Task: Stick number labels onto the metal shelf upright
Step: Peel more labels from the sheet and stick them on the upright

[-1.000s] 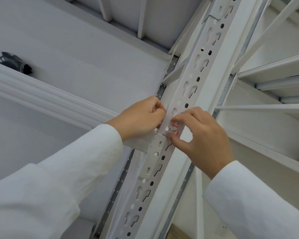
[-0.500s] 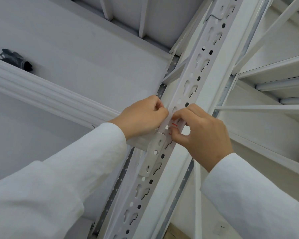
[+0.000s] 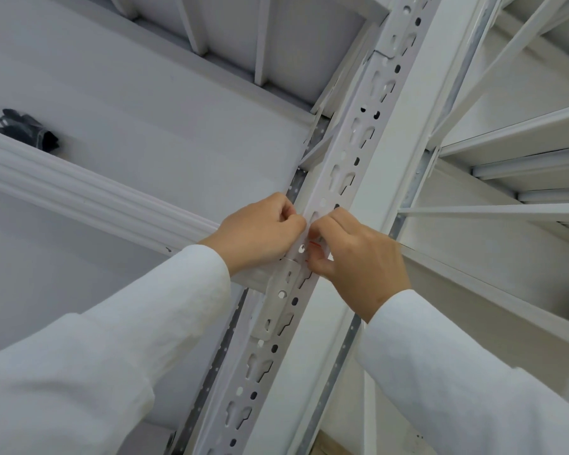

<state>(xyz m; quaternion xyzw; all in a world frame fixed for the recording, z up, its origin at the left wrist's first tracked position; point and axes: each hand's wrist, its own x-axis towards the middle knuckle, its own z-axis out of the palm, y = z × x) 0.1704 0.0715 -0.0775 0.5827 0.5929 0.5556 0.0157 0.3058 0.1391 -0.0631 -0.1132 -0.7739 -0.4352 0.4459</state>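
Observation:
A white perforated metal shelf upright (image 3: 349,152) runs diagonally from the lower middle to the top right of the head view. A small white label with a red border (image 3: 313,245) lies on the upright's face, mostly covered by fingers. My right hand (image 3: 358,257) pinches and presses it with thumb and fingertips. My left hand (image 3: 260,234) is curled against the upright's left edge beside the label, fingers closed; what it holds, if anything, is hidden.
A white shelf beam (image 3: 79,195) meets the upright from the left. White shelf panels and braces (image 3: 523,142) fan out on the right. A dark bundle (image 3: 30,129) lies on the shelf at the far left.
The right fingers have closed further over the label, hiding most of its red border. Both hands sit slightly higher on the upright than a second ago.

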